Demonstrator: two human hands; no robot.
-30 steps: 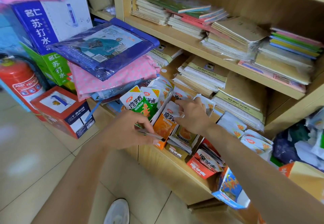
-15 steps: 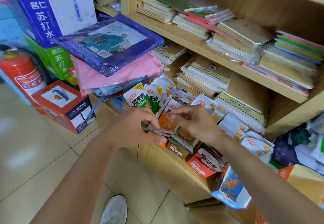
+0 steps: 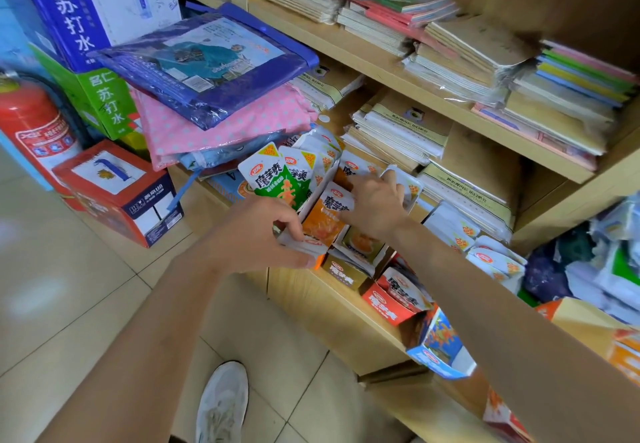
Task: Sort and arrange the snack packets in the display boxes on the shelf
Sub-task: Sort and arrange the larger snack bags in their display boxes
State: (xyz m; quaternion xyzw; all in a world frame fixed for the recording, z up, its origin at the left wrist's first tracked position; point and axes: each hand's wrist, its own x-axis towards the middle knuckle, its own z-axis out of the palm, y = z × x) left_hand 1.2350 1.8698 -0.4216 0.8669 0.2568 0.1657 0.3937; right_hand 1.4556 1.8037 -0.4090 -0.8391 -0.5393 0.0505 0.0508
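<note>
While pinched, packets (image 3: 306, 246) between left fingers (image 3: 294, 231).

Your head-worn wide-angle camera looks forward and steeply down along your own forearms, close to the lower wooden shelf (image 3: 304, 300), which runs diagonally toward the lower right. Your left hand (image 3: 256, 234) and right hand (image 3: 374, 207) meet over the snack packets (image 3: 329, 214) mid-frame. Floor tiles (image 3: 69, 304) and your shoe (image 3: 221, 404) fill the lower left.
</note>
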